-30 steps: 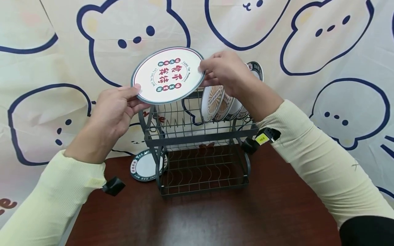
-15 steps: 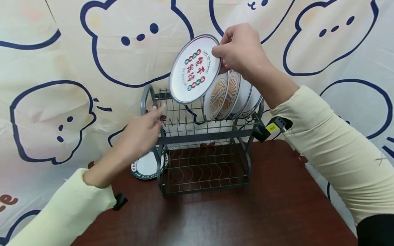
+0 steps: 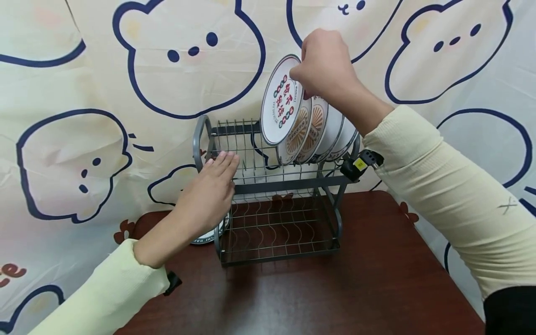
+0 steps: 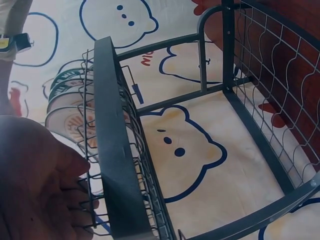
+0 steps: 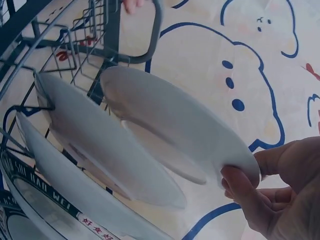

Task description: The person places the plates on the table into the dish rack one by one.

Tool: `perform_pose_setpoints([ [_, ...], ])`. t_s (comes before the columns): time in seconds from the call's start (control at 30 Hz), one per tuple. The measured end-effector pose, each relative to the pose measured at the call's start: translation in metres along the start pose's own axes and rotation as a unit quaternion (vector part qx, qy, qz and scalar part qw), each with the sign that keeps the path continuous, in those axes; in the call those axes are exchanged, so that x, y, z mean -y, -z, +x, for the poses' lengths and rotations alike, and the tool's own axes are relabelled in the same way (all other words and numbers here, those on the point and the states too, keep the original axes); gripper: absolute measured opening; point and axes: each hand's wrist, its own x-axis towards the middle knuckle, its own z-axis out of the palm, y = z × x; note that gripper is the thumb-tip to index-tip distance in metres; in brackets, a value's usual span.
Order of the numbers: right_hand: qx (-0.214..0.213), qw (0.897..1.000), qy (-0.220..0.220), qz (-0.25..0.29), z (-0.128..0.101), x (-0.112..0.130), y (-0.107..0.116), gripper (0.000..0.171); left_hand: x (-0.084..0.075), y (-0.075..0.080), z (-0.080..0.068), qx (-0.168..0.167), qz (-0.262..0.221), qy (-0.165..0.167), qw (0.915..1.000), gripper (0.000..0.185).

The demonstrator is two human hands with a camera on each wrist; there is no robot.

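My right hand (image 3: 328, 63) pinches the upper right edge of a white plate (image 3: 277, 104) with red and green lettering. The plate stands nearly upright over the top tier of a two-tier dark metal dish rack (image 3: 284, 186), left of several dishes (image 3: 296, 134) leaning there. In the right wrist view, thumb and fingers hold the rim of the plate (image 5: 175, 115), and a gap shows between it and the neighbouring dish (image 5: 110, 145). My left hand (image 3: 209, 195) lies with straight fingers over the rack's upper left front corner. Its fingertips are at the wires in the left wrist view.
A second plate (image 3: 208, 238) with a dark green patterned rim lies on the brown table (image 3: 284, 298) at the rack's left, mostly behind my left hand. The lower tier (image 3: 272, 232) shows bare wavy wires. A cloth with bear drawings (image 3: 192, 83) hangs behind.
The plate was held flat by both hands, then the left hand let go and dropped to the rack's corner. The right hand has tilted the plate upright and brought it right, beside the other dishes.
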Motion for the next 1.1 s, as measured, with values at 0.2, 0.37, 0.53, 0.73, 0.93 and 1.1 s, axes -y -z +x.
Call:
perform_pose_setpoints([
  [0.2,0.018,1.0,-0.002,-0.019,0.006,0.001,-0.007,0.016,0.001,-0.005,-0.001,-0.019,0.009,-0.007,0.9997,0.056],
  [0.37,0.044,0.999,-0.012,-0.012,0.009,0.006,-0.014,0.029,0.006,-0.006,-0.002,-0.029,0.005,-0.012,0.9995,0.058],
  [0.53,0.066,0.998,-0.014,-0.008,0.011,0.01,-0.022,0.031,0.009,-0.006,-0.003,-0.03,-0.009,-0.015,0.9994,0.059],
  [0.73,0.071,0.997,0.0,-0.029,0.013,0.012,-0.033,0.018,0.011,-0.005,-0.002,-0.018,-0.025,-0.016,0.9994,0.059],
  [0.93,0.077,0.996,0.014,-0.045,0.013,0.011,-0.039,0.018,0.011,-0.005,-0.002,-0.007,-0.031,-0.015,0.9994,0.06],
  [1.1,0.094,0.995,0.001,-0.039,0.011,0.012,-0.039,0.029,0.012,-0.004,-0.003,0.0,-0.031,-0.012,0.9995,0.06],
])
